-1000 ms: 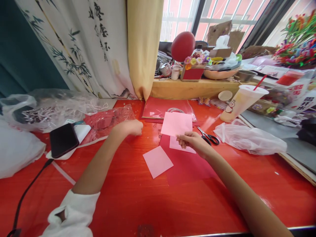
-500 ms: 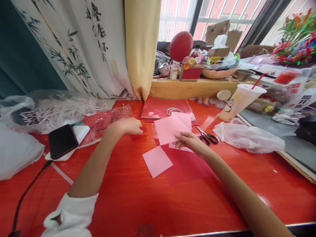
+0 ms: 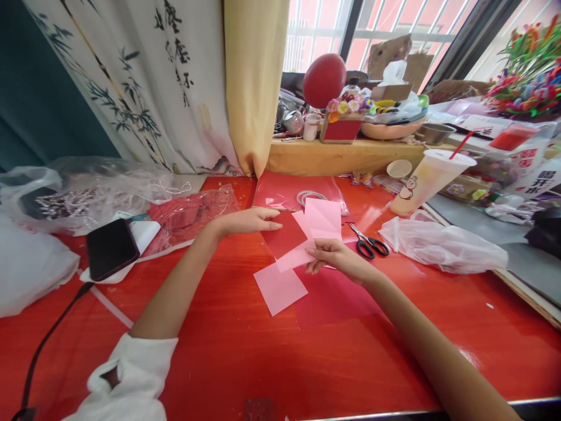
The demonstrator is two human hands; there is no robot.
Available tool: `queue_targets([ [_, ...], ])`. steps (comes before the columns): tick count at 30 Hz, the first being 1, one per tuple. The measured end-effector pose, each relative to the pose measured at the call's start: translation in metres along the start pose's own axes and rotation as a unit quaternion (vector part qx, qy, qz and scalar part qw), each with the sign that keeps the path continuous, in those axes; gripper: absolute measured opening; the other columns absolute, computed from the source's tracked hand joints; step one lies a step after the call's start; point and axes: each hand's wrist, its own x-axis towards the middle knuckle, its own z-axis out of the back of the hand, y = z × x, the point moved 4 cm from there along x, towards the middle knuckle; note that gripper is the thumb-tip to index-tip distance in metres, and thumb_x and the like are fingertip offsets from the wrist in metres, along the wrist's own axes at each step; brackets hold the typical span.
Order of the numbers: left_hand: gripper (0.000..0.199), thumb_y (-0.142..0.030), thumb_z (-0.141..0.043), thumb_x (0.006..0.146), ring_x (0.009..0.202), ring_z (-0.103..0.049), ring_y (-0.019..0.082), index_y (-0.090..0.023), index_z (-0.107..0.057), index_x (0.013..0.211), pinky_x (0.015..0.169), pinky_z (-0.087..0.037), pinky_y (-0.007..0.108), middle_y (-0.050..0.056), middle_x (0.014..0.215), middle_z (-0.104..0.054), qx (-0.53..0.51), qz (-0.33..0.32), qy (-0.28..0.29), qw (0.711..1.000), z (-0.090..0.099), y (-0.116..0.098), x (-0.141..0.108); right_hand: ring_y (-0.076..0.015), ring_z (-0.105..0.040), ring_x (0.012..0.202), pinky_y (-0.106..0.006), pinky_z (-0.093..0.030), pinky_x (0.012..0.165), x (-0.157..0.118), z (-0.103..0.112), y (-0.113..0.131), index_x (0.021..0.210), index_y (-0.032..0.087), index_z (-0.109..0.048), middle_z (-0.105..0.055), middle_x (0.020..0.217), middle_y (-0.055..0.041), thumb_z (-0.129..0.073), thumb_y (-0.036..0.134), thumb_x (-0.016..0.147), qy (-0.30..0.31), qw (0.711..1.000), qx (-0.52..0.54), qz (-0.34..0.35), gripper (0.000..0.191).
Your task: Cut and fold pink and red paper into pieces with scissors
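My left hand (image 3: 254, 221) holds a red paper square (image 3: 284, 233) between thumb and fingers, by its upper left corner. Pinched in my right hand (image 3: 326, 255) is a pink paper (image 3: 294, 257), which overlaps the red square. Another pink sheet (image 3: 323, 217) stands out above my right fingers; whether they grip it too is unclear. Below them a pink square (image 3: 280, 289) lies flat on the table, partly over a larger dark red sheet (image 3: 339, 298). Black-handled scissors (image 3: 368, 242) lie just right of my right hand.
Behind the papers lie a red packet (image 3: 280, 190) and a roll of tape (image 3: 311, 197). A drink cup (image 3: 427, 181) and a plastic bag (image 3: 442, 242) are to the right. On the left are a phone (image 3: 111, 250) with a cable and plastic bags (image 3: 105, 187).
My left hand has moved right and its fingers have extended, with the red square now in view beside the pink papers. The pink paper in my right hand has tilted and dipped.
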Motion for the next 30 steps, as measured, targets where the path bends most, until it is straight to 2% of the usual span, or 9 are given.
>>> queue_targets([
  [3, 0.050, -0.045, -0.055, 0.076, 0.123, -0.041, 0.027, -0.019, -0.054, 0.119, 0.101, -0.031, 0.037, 0.009, 0.135, -0.045, 0.022, 0.000, 0.004, 1.000, -0.004, 0.000, 0.006, -0.0146, -0.064, 0.068, -0.029, -0.052, 0.067, -0.002, -0.005, 0.006, 0.086, 0.015, -0.060, -0.065, 0.077, -0.0039, -0.061, 0.037, 0.077, -0.001, 1.000, 0.002, 0.017, 0.024],
  [7, 0.039, -0.037, -0.053, 0.079, 0.111, -0.051, 0.024, -0.018, -0.055, 0.112, 0.093, -0.038, 0.036, 0.008, 0.120, -0.057, 0.018, -0.049, 0.016, 0.998, -0.009, -0.007, 0.009, -0.0114, -0.062, 0.067, -0.026, -0.051, 0.064, -0.002, -0.005, 0.008, 0.105, 0.020, -0.058, -0.063, 0.088, -0.0016, -0.066, 0.037, 0.073, -0.079, 0.996, 0.031, 0.009, 0.037],
  [10, 0.038, -0.031, -0.054, 0.079, 0.113, -0.049, 0.022, -0.019, -0.053, 0.115, 0.094, -0.037, 0.035, 0.007, 0.121, -0.055, 0.002, -0.093, 0.041, 0.995, -0.017, -0.017, 0.009, -0.0116, -0.060, 0.070, -0.024, -0.049, 0.065, -0.001, -0.008, 0.008, 0.096, 0.018, -0.063, -0.065, 0.085, -0.0026, -0.061, 0.040, 0.077, -0.094, 0.994, 0.043, 0.021, 0.030],
  [12, 0.040, -0.030, -0.055, 0.078, 0.117, -0.046, 0.023, -0.021, -0.051, 0.117, 0.097, -0.035, 0.036, 0.006, 0.126, -0.051, -0.016, -0.118, 0.032, 0.992, -0.022, -0.023, 0.010, -0.0129, -0.061, 0.070, -0.025, -0.049, 0.065, 0.000, -0.008, 0.008, 0.086, 0.016, -0.065, -0.066, 0.081, -0.0033, -0.059, 0.041, 0.078, -0.105, 0.992, 0.058, 0.029, 0.027],
  [16, 0.062, -0.035, -0.064, 0.073, 0.116, -0.047, 0.025, -0.024, -0.037, 0.128, 0.092, -0.040, 0.037, 0.011, 0.129, -0.046, -0.134, -0.097, -0.043, 0.985, -0.028, -0.023, 0.014, -0.0159, -0.063, 0.073, -0.029, -0.049, 0.069, 0.001, 0.002, 0.008, 0.086, 0.017, -0.066, -0.068, 0.084, -0.0037, -0.064, 0.035, 0.075, -0.169, 0.978, 0.100, 0.075, 0.021],
  [19, 0.070, -0.033, -0.066, 0.071, 0.096, -0.058, 0.021, -0.022, -0.029, 0.129, 0.078, -0.047, 0.035, 0.012, 0.111, -0.058, -0.271, -0.070, -0.029, 0.960, -0.038, -0.017, 0.019, -0.0192, -0.064, 0.081, -0.033, -0.049, 0.073, 0.001, 0.011, 0.012, 0.094, 0.020, -0.065, -0.069, 0.094, -0.0048, -0.065, 0.033, 0.074, -0.207, 0.961, 0.126, 0.135, 0.023],
  [23, 0.039, -0.032, -0.067, 0.070, 0.075, -0.059, 0.014, -0.014, -0.052, 0.101, 0.066, -0.047, 0.027, 0.007, 0.090, -0.063, -0.317, -0.074, -0.030, 0.945, -0.046, -0.015, 0.025, -0.0211, -0.063, 0.088, -0.034, -0.050, 0.076, -0.001, 0.016, 0.016, 0.099, 0.021, -0.064, -0.068, 0.100, -0.0049, -0.067, 0.031, 0.072, -0.219, 0.953, 0.138, 0.156, 0.029],
  [25, 0.026, -0.033, -0.065, 0.071, 0.067, -0.057, 0.011, -0.013, -0.055, 0.084, 0.061, -0.045, 0.024, 0.003, 0.079, -0.061, -0.312, -0.077, -0.038, 0.946, -0.048, -0.017, 0.026, -0.0215, -0.064, 0.087, -0.034, -0.051, 0.075, -0.002, 0.017, 0.016, 0.098, 0.020, -0.065, -0.069, 0.098, -0.0050, -0.066, 0.035, 0.073, -0.231, 0.952, 0.140, 0.146, 0.028],
  [30, 0.027, -0.038, -0.061, 0.073, 0.058, -0.053, 0.010, -0.015, -0.050, 0.067, 0.055, -0.041, 0.023, -0.001, 0.064, -0.055, -0.262, -0.079, -0.091, 0.958, -0.046, -0.015, 0.026, -0.0214, -0.063, 0.089, -0.033, -0.051, 0.074, -0.005, 0.016, 0.018, 0.094, 0.020, -0.066, -0.069, 0.096, -0.0048, -0.062, 0.036, 0.077, -0.232, 0.950, 0.136, 0.157, 0.023],
])
